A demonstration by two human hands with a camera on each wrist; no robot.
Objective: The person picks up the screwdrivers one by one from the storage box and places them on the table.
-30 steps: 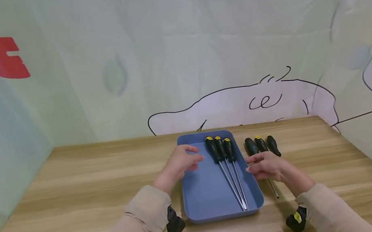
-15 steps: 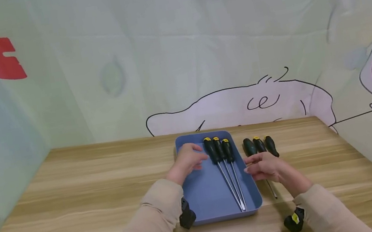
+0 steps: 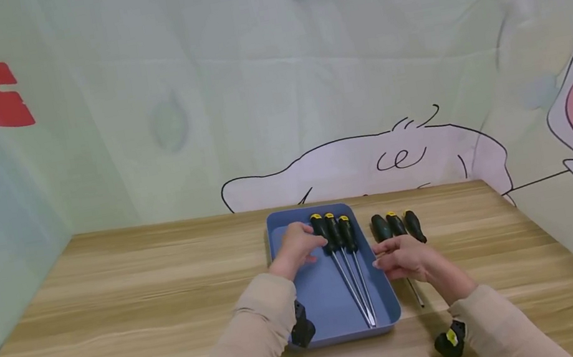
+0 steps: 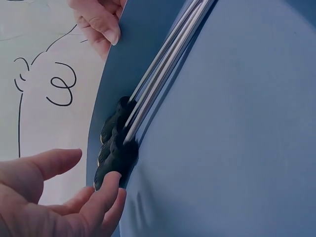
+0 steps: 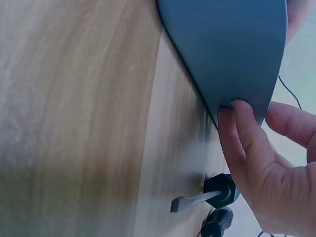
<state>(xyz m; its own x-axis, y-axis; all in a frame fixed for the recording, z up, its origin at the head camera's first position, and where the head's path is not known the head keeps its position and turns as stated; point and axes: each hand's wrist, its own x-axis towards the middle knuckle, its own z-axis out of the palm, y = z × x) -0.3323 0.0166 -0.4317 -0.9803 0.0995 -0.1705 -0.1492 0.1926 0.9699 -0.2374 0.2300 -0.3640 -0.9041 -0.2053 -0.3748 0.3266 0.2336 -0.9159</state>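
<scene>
A blue tray (image 3: 325,298) holds three screwdrivers (image 3: 337,233) with dark handles, yellow ends and long metal shafts, lying side by side along its right part. My left hand (image 3: 298,247) hovers over the tray beside those handles. In the left wrist view, its thumb (image 4: 61,160) and fingers (image 4: 106,197) are spread around the handle end with a visible gap on the thumb side; whether a fingertip touches a handle I cannot tell. My right hand (image 3: 405,258) is at the tray's right side. Seen from the right wrist, fingertips (image 5: 242,111) rest on the tray's outer wall.
Several more screwdrivers (image 3: 396,223) lie on the wooden table (image 3: 170,299) right of the tray, partly hidden by my right hand. Black wrist cameras (image 3: 302,326) sit under both sleeves. A printed cloth backdrop (image 3: 252,108) rises behind the table.
My left hand has moved right and closer to the screwdriver handles in the tray. The right hand stays at the tray's side, and the head view has shifted slightly.
</scene>
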